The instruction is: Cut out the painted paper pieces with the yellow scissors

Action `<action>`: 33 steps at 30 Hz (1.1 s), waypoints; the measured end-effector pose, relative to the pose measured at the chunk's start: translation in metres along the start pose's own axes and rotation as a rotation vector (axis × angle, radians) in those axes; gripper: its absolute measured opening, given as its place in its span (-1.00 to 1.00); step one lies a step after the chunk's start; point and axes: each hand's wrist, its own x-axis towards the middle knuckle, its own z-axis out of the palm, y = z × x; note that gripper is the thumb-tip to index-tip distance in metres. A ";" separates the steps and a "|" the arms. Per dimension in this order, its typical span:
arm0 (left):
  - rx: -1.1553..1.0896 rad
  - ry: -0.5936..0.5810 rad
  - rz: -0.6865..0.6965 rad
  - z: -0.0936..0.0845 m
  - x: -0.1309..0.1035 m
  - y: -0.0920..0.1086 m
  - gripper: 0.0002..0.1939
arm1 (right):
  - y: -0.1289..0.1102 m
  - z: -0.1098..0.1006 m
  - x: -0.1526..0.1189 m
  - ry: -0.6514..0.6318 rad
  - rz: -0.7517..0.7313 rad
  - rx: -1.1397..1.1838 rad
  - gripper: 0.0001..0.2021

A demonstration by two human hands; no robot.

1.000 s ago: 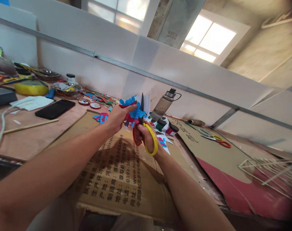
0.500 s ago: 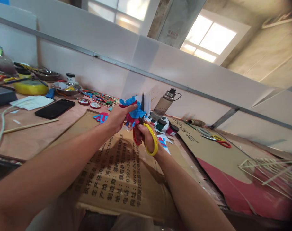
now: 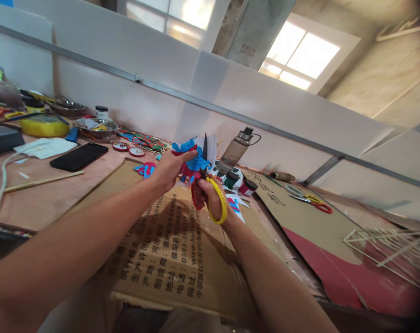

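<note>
My left hand (image 3: 170, 170) is closed on a crumpled blue and pink piece (image 3: 197, 161) that looks like paper, its thumb pressed along the top. In my right hand (image 3: 210, 194) are scissors (image 3: 219, 208) with one yellow and one red handle loop. Their dark blades point up and touch or lie right beside the blue edge; whether the second blade is behind the piece is hidden. Both hands are above a flattened cardboard sheet (image 3: 154, 259) with black print. Another blue and pink scrap (image 3: 145, 169) lies left of my left hand.
Behind my hands stands a tilted-looking bottle (image 3: 234, 151), with a green paint jar (image 3: 231, 179) and a pink jar (image 3: 247, 187) near it. A phone (image 3: 79, 157) lies at left. At right are other scissors (image 3: 313, 202) and a thin stick frame (image 3: 386, 249).
</note>
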 end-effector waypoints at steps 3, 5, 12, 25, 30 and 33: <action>0.004 0.009 -0.006 0.001 -0.001 0.001 -0.66 | 0.000 0.000 0.000 0.001 0.005 -0.001 -0.65; 0.007 0.011 -0.012 0.002 -0.001 0.001 -0.65 | 0.001 0.000 0.000 0.001 0.006 0.007 -0.65; 0.005 0.010 -0.011 0.002 -0.002 0.002 -0.64 | 0.002 -0.001 0.001 -0.004 0.009 0.012 -0.63; 0.040 0.011 0.018 0.003 -0.003 0.003 -0.64 | -0.003 0.000 -0.001 0.005 0.024 -0.033 -0.65; 0.055 0.010 0.011 0.003 -0.004 0.003 -0.62 | -0.001 -0.001 0.001 0.003 0.020 -0.040 -0.65; 0.052 0.009 0.001 0.003 -0.004 0.003 -0.63 | -0.001 0.000 0.002 0.005 0.019 -0.026 -0.65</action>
